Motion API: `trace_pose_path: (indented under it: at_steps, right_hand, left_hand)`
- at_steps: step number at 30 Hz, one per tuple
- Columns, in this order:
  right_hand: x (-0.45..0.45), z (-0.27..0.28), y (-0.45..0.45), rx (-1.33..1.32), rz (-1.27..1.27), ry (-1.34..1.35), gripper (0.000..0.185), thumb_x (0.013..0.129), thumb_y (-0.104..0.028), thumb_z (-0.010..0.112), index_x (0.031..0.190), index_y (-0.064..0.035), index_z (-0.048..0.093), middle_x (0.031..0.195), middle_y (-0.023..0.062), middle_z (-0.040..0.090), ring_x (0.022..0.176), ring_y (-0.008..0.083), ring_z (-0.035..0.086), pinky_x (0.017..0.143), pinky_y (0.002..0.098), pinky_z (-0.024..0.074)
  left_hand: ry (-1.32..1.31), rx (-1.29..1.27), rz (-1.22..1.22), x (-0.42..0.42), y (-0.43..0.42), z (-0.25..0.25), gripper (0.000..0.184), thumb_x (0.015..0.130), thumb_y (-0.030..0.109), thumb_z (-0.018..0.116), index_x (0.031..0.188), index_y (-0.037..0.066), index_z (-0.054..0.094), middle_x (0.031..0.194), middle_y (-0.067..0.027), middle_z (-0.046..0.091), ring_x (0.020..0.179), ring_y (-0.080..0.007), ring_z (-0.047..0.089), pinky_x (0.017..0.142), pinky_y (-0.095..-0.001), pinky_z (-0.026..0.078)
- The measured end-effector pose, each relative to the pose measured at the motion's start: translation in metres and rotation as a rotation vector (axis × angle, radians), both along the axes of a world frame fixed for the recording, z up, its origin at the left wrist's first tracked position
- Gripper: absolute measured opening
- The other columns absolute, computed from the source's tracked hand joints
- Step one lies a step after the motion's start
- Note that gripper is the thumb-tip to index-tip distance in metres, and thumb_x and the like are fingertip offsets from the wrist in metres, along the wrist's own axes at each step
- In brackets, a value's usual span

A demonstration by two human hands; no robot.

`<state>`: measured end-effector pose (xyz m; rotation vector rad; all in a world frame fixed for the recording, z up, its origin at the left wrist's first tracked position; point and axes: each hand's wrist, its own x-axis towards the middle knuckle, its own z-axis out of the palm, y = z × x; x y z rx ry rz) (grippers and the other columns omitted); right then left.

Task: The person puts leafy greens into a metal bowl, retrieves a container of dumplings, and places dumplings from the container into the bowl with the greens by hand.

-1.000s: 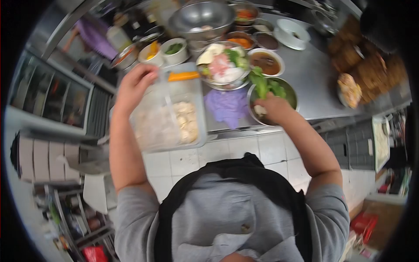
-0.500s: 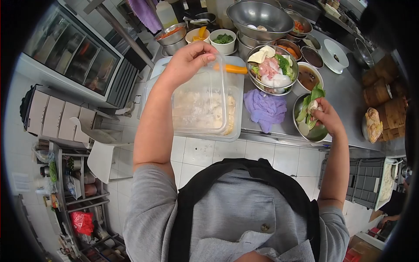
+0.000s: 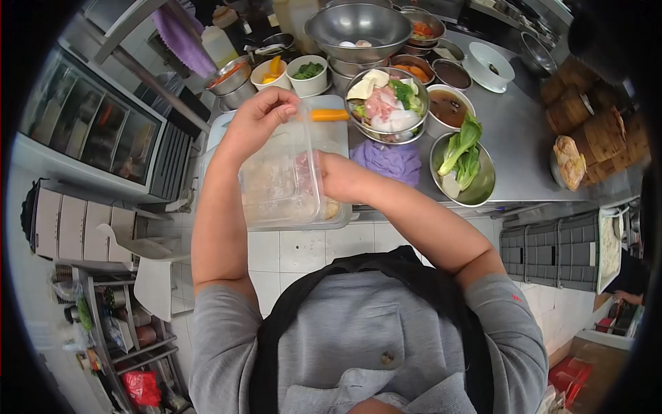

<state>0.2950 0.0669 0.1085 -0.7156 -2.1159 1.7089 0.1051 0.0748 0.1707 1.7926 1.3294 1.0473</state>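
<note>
My left hand (image 3: 265, 117) pinches the upper edge of a clear plastic lid (image 3: 276, 186), which is tilted up over a plastic container (image 3: 343, 219). Pale food (image 3: 332, 208) shows at the container's lower right corner. Under the raised lid is my right hand (image 3: 332, 176); its fingers show only dimly through the plastic, so what they hold is unclear. A knife's orange handle (image 3: 329, 115) lies just beyond the lid. Right of the container are a purple cloth (image 3: 389, 162), a metal bowl of meat and vegetables (image 3: 386, 107), and a steel bowl (image 3: 488, 185) holding bok choy (image 3: 462, 152).
A large steel bowl (image 3: 358, 31) stands at the back among several smaller ingredient bowls. Brown soup (image 3: 447, 109) fills a white tub. Bamboo steamers (image 3: 607, 148) are stacked at right. Grey crates (image 3: 548, 255) stand below the counter, and a white chair (image 3: 158, 283) is at left.
My right hand has left the steel bowl with the bok choy and moved left, under the lid. My left hand keeps holding the lid up. The whole view has shifted.
</note>
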Motion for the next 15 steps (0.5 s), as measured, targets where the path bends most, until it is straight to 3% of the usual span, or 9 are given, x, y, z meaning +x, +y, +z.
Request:
trace_pose_path:
  at_steps: [3,4,5,7,8,10,13,15]
  right_hand:
    - [0.033,-0.002,0.001,0.000,-0.083,-0.006,0.032,0.085,-0.008,0.057,0.116,0.0006,0.050,0.104,0.0109,0.060,0.093,0.0167,0.059,0.082,0.0293,0.0481]
    - [0.052,-0.011,0.002,0.073,-0.140,0.010,0.031,0.085,-0.008,0.057,0.114,0.0004,0.052,0.103,0.0098,0.060,0.092,0.0162,0.059,0.081,0.0288,0.0482]
    - [0.072,-0.017,0.003,0.147,-0.191,0.026,0.029,0.085,-0.008,0.057,0.113,0.0002,0.053,0.103,0.0087,0.060,0.091,0.0157,0.059,0.081,0.0284,0.0484]
    - [0.121,-0.010,-0.004,0.120,-0.378,0.042,0.024,0.086,-0.009,0.057,0.108,-0.0008,0.056,0.100,0.0061,0.061,0.089,0.0140,0.059,0.080,0.0273,0.0483]
    - [0.144,-0.010,-0.007,0.143,-0.492,0.018,0.022,0.086,-0.008,0.056,0.107,-0.0024,0.058,0.098,0.0039,0.061,0.088,0.0119,0.059,0.076,0.0257,0.0482]
    - [0.186,0.000,-0.011,0.192,-0.739,-0.062,0.018,0.086,-0.009,0.056,0.102,-0.0022,0.060,0.089,0.0040,0.063,0.083,0.0102,0.059,0.073,0.0235,0.0473]
    - [0.245,-0.012,-0.007,0.259,-0.979,-0.045,0.020,0.085,-0.009,0.056,0.102,0.0006,0.059,0.087,0.0053,0.063,0.080,0.0100,0.059,0.070,0.0236,0.0467]
    - [0.273,-0.011,-0.009,0.382,-1.070,-0.251,0.022,0.083,-0.009,0.058,0.103,-0.0004,0.058,0.091,0.0089,0.062,0.076,0.0130,0.059,0.069,0.0258,0.0473]
  left_hand:
    - [0.126,0.059,-0.014,0.005,0.010,-0.021,0.015,0.088,0.012,0.058,0.098,0.001,0.059,0.091,0.0004,0.057,0.085,-0.0083,0.052,0.077,-0.0234,0.044]
    - [0.179,0.111,-0.037,0.008,0.017,-0.035,0.015,0.086,0.012,0.060,0.096,0.002,0.059,0.092,-0.0037,0.058,0.086,-0.0136,0.055,0.077,-0.0255,0.044]
    - [0.163,0.118,-0.055,0.016,0.023,-0.052,0.015,0.086,0.012,0.060,0.096,0.002,0.059,0.092,-0.0037,0.058,0.086,-0.0136,0.055,0.077,-0.0255,0.044]
    - [0.407,0.210,-0.052,0.025,0.024,-0.074,0.015,0.084,0.015,0.061,0.094,0.004,0.059,0.096,-0.0089,0.060,0.088,-0.0232,0.058,0.079,-0.0315,0.046]
    - [0.410,0.205,-0.043,0.030,0.023,-0.087,0.015,0.084,0.015,0.061,0.094,0.004,0.059,0.096,-0.0089,0.060,0.088,-0.0232,0.058,0.079,-0.0315,0.046]
    - [0.633,0.264,-0.004,0.039,0.019,-0.109,0.016,0.085,0.020,0.058,0.092,0.006,0.059,0.095,-0.0127,0.060,0.089,-0.0310,0.057,0.078,-0.0389,0.046]
    - [0.643,0.120,-0.014,0.041,0.015,-0.100,0.019,0.086,0.025,0.054,0.091,0.007,0.059,0.091,-0.0130,0.061,0.088,-0.0326,0.057,0.075,-0.0428,0.046]
    - [0.662,0.133,0.000,0.044,0.013,-0.099,0.018,0.085,0.025,0.055,0.092,0.009,0.059,0.090,-0.0123,0.062,0.088,-0.0318,0.058,0.075,-0.0425,0.046]
